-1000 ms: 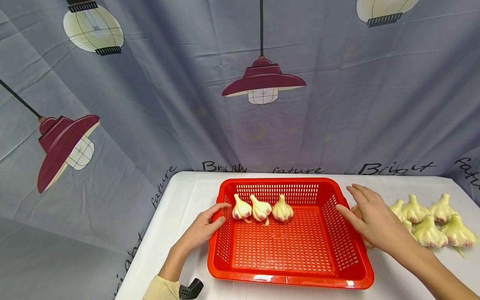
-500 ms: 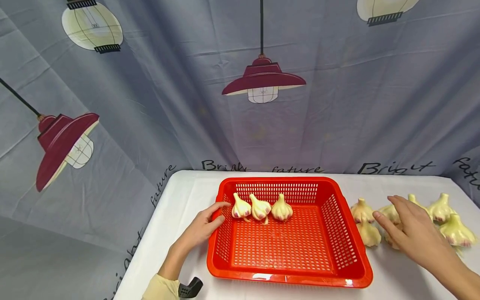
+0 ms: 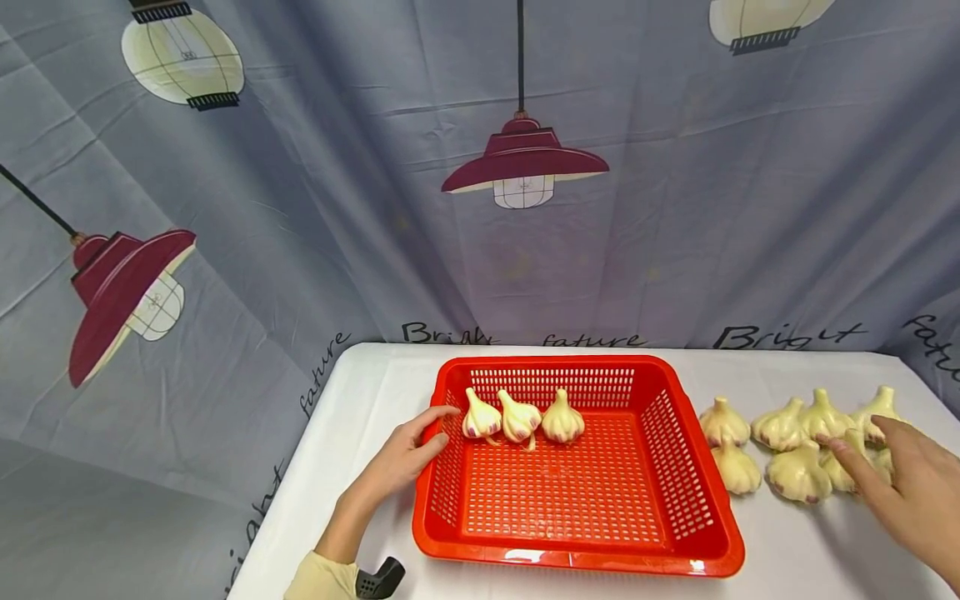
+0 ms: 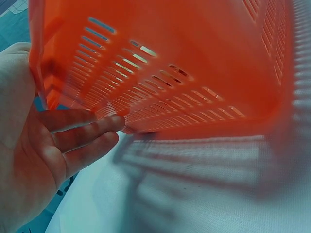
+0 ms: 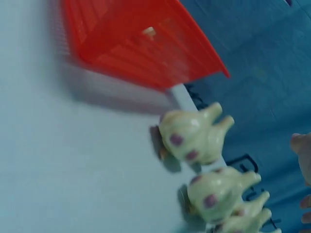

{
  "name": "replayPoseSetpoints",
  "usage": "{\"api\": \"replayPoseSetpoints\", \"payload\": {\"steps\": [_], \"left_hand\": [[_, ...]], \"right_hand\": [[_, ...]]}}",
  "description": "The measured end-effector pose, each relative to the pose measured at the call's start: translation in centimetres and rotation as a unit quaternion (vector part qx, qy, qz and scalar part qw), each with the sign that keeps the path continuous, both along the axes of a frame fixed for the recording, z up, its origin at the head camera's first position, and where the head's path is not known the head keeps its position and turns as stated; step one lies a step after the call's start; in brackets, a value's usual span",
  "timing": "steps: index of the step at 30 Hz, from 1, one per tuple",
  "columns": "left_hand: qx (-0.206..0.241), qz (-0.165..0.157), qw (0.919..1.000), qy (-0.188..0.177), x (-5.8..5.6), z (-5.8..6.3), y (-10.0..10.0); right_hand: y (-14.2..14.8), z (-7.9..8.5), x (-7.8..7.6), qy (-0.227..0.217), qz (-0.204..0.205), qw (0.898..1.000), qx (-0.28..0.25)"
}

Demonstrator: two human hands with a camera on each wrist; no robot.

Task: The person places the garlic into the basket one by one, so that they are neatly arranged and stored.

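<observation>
My left hand [image 3: 401, 454] grips the left rim of a red plastic basket [image 3: 573, 562]. In the left wrist view, several fingers [image 4: 87, 138] lie along its slotted outer wall. Three garlic bulbs [image 3: 562, 421] with purple-tinged bases stand in a row near the basket's back left. My right hand [image 3: 915, 492], fingers spread, hovers over the right end of a garlic group [image 3: 799, 477] on the table and hides part of it. It holds nothing. In the right wrist view, its fingers [image 5: 305, 155] show only at the right edge, apart from the bulbs [image 5: 192, 136].
The white-covered table [image 3: 375, 375] runs back to a grey-blue curtain [image 3: 390, 208] printed with lamps and lettering. Two bulbs [image 3: 737, 468] sit just off the basket's right wall. A black strap piece [image 3: 380, 578] shows at my left wrist.
My right hand has moved rightward from the basket's right rim to over the far right garlic bulbs, uncovering those nearer the basket. My left hand and the basket have stayed in place.
</observation>
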State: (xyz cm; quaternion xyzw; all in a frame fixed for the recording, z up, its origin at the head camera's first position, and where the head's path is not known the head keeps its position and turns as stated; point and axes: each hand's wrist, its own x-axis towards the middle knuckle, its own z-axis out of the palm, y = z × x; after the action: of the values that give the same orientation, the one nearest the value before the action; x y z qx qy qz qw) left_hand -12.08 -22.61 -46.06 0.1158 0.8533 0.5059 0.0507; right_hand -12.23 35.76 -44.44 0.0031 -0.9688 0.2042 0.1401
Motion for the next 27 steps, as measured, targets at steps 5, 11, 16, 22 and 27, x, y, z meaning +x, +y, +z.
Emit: {"api": "replayPoseSetpoints", "payload": {"steps": [5, 11, 16, 22, 27], "left_hand": [[0.003, 0.005, 1.0, -0.002, 0.1, 0.0, 0.0], [0.005, 0.005, 1.0, -0.003, 0.0, 0.0, -0.1], [0.004, 0.003, 1.0, -0.003, 0.0, -0.1, -0.1], [0.006, 0.004, 1.0, 0.001, -0.1, -0.1, -0.2], [0.005, 0.005, 1.0, -0.002, -0.1, -0.1, -0.2]], "right_hand": [[1.5, -1.1, 0.3, 0.044, -0.017, 0.998, -0.048], [3.1, -3.0, 0.4, 0.032, -0.093, 0.991, -0.092], [7.1, -7.3, -0.6, -0.047, -0.153, 0.98, -0.121], [11.4, -12.1, -2.4, -0.071, -0.181, 0.971, -0.136], [12.1, -13.1, -2.8, -0.062, -0.203, 0.959, -0.187]]}}
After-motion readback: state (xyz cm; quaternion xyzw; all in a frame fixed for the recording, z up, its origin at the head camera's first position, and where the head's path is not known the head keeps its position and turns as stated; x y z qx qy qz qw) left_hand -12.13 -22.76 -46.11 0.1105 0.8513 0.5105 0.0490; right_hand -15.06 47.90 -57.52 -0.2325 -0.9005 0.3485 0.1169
